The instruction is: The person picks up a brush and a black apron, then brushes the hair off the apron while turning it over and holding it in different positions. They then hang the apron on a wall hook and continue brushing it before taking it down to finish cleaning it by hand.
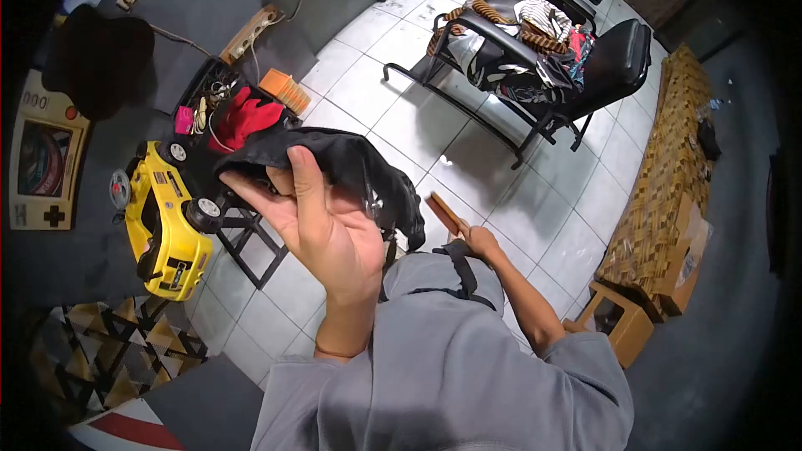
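My left hand (330, 230) is raised in front of me, palm showing, with its fingers hooked into a black fabric item (347, 159) and the thumb outside. The fabric droops to the right, and a small shiny metal piece shows on its side. Its exact kind is hard to make out. Lower and to the right, my right hand (479, 242) is closed around what looks like a wooden brush (444, 213), its brown end pointing up and left. The brush is close to the fabric's right end, with a small gap between them.
A yellow toy car (171, 221) stands at the left by a black stand (253, 242). Behind the fabric are a red cloth (245, 119) and an orange box (284, 92). A black reclining chair (614, 67) holds piled clothes; a woven panel (652, 184) and cardboard box (614, 317) are at right.
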Demonstrator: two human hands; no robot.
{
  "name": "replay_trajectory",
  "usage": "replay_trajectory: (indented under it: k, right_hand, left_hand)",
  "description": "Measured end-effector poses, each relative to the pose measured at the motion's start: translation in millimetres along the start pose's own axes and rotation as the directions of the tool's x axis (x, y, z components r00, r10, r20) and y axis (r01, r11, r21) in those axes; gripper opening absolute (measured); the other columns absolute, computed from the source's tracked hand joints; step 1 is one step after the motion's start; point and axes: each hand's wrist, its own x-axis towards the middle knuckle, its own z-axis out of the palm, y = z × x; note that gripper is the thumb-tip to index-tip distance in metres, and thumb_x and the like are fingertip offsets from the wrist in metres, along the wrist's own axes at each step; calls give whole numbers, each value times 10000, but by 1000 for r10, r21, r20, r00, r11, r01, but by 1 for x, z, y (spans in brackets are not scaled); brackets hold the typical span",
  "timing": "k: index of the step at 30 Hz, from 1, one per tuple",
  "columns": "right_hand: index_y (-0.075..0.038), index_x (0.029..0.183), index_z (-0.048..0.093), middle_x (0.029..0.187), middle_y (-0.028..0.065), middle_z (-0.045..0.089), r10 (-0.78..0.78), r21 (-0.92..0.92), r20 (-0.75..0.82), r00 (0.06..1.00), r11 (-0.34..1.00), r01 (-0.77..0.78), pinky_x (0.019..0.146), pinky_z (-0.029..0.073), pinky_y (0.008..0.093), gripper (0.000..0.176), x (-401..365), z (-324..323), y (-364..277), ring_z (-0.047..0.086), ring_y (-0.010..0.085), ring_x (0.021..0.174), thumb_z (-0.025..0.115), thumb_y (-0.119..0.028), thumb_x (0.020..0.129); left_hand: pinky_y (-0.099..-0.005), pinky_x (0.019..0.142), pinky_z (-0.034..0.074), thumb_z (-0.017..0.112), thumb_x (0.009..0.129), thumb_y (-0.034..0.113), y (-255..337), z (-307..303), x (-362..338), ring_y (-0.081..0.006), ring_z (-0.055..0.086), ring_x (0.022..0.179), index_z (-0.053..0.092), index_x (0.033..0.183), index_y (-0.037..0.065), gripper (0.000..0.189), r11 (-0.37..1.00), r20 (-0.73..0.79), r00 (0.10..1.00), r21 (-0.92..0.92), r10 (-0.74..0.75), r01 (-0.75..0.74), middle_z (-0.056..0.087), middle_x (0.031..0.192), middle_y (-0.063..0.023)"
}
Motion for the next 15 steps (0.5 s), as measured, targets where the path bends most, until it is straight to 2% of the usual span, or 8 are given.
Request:
replay_trajectory:
  k: [1,2,4,6,9,11,12,15]
  right_hand:
    - [31,921,609,811,299,598,16,48,-58,998,999,-14,673,432,510,572,-2,-3,-5,559,481,774,308,-454,945]
    - [39,790,584,694,228,606,-79,61,-117,990,994,86,591,437,463,566,-5,-22,-25,578,391,629,317,-431,961]
    - [15,811,552,612,122,556,34,491,-112,993,871,26,551,438,365,523,-31,-80,-104,551,235,549,348,-440,969]
    - [8,810,510,554,48,459,-62,676,-250,966,703,220,492,377,294,511,-58,-120,-166,442,141,504,344,-446,977]
    - [-4,856,488,550,73,423,-267,586,-394,880,664,464,483,364,305,440,-99,-154,-216,426,149,498,328,-390,992]
    - [-10,870,482,555,119,447,-316,614,-392,864,610,501,489,377,338,388,-111,-153,-227,465,221,497,355,-357,989]
    - [-13,876,479,557,141,458,-342,627,-392,854,580,520,492,384,355,363,-112,-152,-230,485,256,496,369,-341,987]
    - [-16,895,486,622,220,535,-258,411,-392,883,809,419,530,422,429,317,-83,-114,-190,538,408,580,408,-315,970]
  left_hand:
    - [-295,889,501,537,905,25,-2,-2,-2,-132,565,995,235,1414,186,613,1000,10,1000,0,-5,5,541,1132,-43]
    - [-299,878,509,536,904,17,-5,-2,-3,-138,564,1001,227,1412,174,615,1000,22,1000,0,-6,6,539,1139,-46]
    - [-284,859,517,541,900,15,-6,7,-8,-132,568,989,241,1400,167,603,999,-21,999,29,-29,30,543,1133,-40]
    - [-262,835,525,543,899,11,-8,9,-11,-123,572,974,259,1385,164,584,999,-20,999,28,-32,33,548,1126,-35]
    - [-216,792,531,538,900,3,-11,11,-19,-101,577,946,287,1362,166,551,999,13,999,-14,-30,30,555,1113,-26]
    - [-186,764,527,532,902,-1,-12,17,-22,-86,578,928,300,1352,170,534,999,-15,999,-19,-32,32,558,1105,-22]
    - [-179,753,530,517,907,-10,-12,13,-23,-80,574,926,307,1349,180,525,998,40,999,-47,-28,30,556,1103,-23]
    - [-202,781,528,525,908,5,-8,16,-19,-81,573,922,306,1355,182,528,1000,-1,1000,-22,-12,12,556,1100,-22]
